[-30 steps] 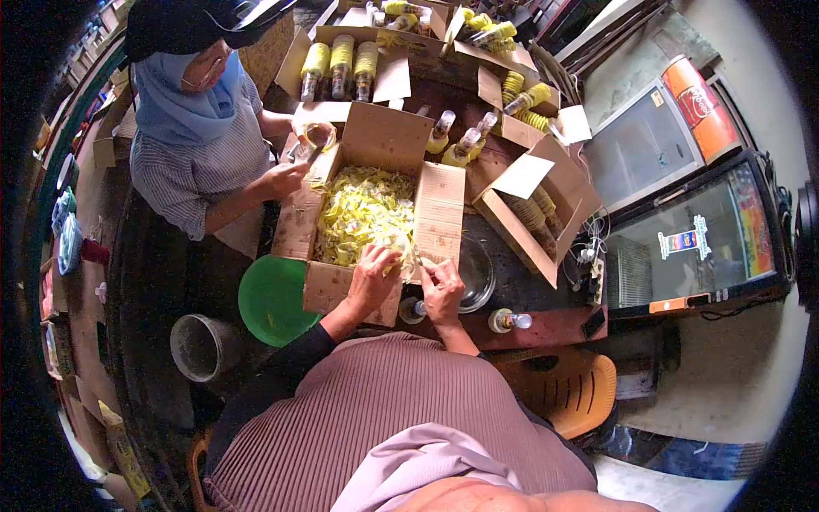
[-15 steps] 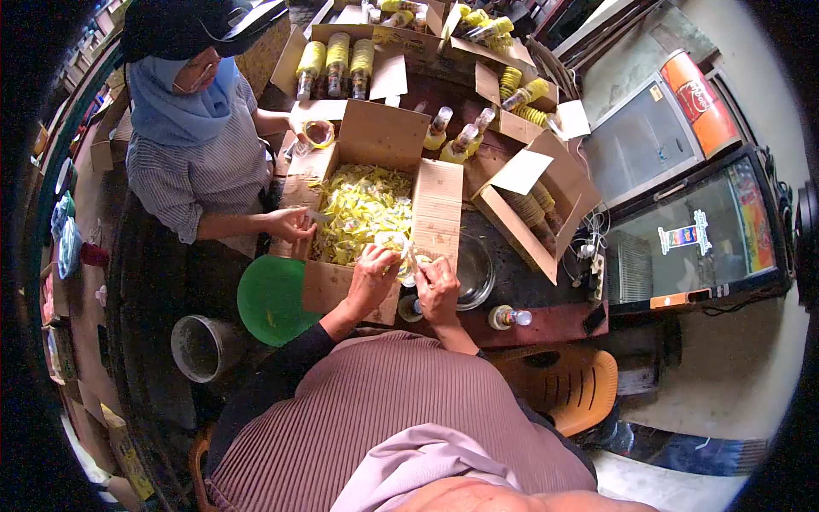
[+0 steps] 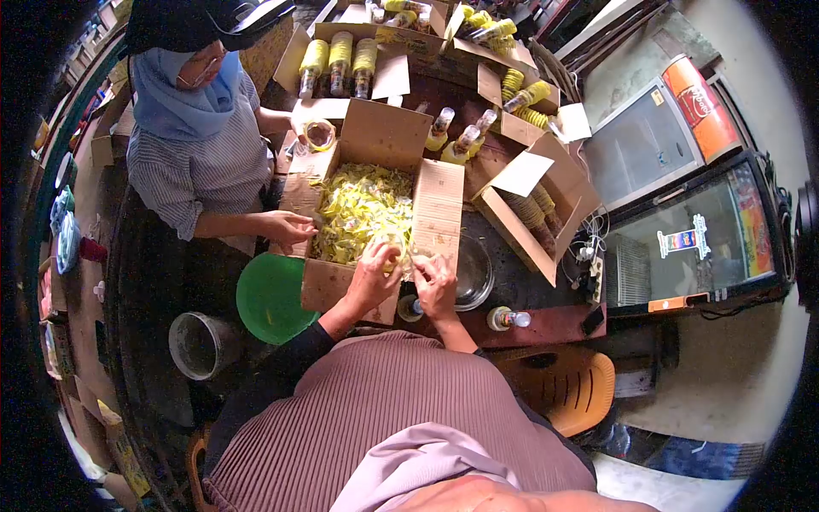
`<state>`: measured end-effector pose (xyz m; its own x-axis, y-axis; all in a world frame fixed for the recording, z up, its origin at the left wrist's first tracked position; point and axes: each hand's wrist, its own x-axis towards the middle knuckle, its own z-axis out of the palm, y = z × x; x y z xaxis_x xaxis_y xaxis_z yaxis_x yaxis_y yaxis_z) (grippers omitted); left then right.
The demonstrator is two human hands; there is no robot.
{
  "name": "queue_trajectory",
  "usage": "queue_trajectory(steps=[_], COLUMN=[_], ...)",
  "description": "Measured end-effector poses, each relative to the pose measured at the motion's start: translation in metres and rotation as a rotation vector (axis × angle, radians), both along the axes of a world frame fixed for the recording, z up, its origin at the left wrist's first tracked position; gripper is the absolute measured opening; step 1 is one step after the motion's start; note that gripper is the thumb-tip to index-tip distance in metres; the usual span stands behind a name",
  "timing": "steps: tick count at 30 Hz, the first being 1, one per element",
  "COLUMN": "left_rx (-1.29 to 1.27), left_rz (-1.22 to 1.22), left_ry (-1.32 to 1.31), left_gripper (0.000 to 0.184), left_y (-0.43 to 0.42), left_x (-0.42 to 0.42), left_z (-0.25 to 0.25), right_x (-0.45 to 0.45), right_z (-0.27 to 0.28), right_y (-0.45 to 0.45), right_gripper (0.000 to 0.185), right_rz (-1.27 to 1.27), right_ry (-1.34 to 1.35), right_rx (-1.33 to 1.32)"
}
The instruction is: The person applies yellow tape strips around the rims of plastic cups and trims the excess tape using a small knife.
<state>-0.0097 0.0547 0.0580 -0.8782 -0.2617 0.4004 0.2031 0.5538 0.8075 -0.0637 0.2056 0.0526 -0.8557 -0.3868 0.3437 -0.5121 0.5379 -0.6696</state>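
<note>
moved since the earlier frame: co-worker's near hand [image 3: 290, 229] has dropped away from the amber ring [image 3: 319, 135] to the box's side; the ring stays in co-worker's far hand [image 3: 300, 124]. the white strip that showed brightly between the near hands no longer shows there.

near: left hand [image 3: 370, 277] bent over the front edge of the open brown cardboard box [image 3: 386, 136], thumb and fingers pinching a thin yellow-white piece [image 3: 393, 245]. right hand [image 3: 437, 286] just beside it, fingers curled; cannot tell whether they grip anything. bottle with a clear cap [image 3: 509, 320] near the table edge; a second capped bottle [image 3: 410, 308] partly hidden between the hands. round clear glass dish [image 3: 474, 275] beside the right hand. green plastic basin [image 3: 273, 299] and grey bucket [image 3: 229, 341] to the left.

middle: loose yellow shreds [image 3: 363, 205] spread across the inside of the box; the pinched piece is over their near edge. three yellow-wrapped bottles [image 3: 465, 143] behind the box; tilted open carton [image 3: 522, 175] at right contains ribbed yellow-banded bottles.

far: more yellow-banded bottles [image 3: 339, 64] in open cartons.

progress (judged): handwork well under way, many pieces already in the box, one in hand. cartons partly stocked; bottles outside them look left over. total remaining: cannot tell.
</note>
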Motion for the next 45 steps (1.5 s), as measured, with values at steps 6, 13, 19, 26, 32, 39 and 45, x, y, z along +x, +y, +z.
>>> queue_trajectory(steps=[6,13,19,26,32,39,45], left_rx=[-0.057,-0.042,-0.046,0.035,0.02,0.012,0.021], left_rz=[0.066,-0.021,-0.149,-0.043,-0.108,-0.183,-0.06], left_ry=[0.022,0.051,0.074,0.015,0.01,0.092,-0.023], left_gripper=[0.014,0.011,0.008,0.005,0.006,0.008,0.016], left_y=[-0.004,0.005,0.008,0.001,0.004,0.01,-0.001], left_x=[-0.004,-0.004,-0.002,-0.001,0.001,0.003,0.001], left_z=[-0.011,-0.011,-0.008,-0.007,-0.004,-0.009,0.002], right_x=[0.003,0.004,-0.006,0.015,0.01,-0.009,0.001], right_z=[0.006,0.006,0.006,0.02,0.007,0.004,0.002], right_y=[0.004,0.007,0.004,0.011,0.008,0.001,-0.004], right_gripper=[0.012,0.011,0.008,0.011,0.013,0.009,0.008], right_rz=[-0.079,0.01,-0.067,-0.022,-0.011,-0.097,-0.009], right_ry=[0.033,0.202,-0.047,0.12,0.226,-0.028,-0.062], right_rx=[-0.04,0.087,-0.047,-0.007,0.169,0.038,-0.068])
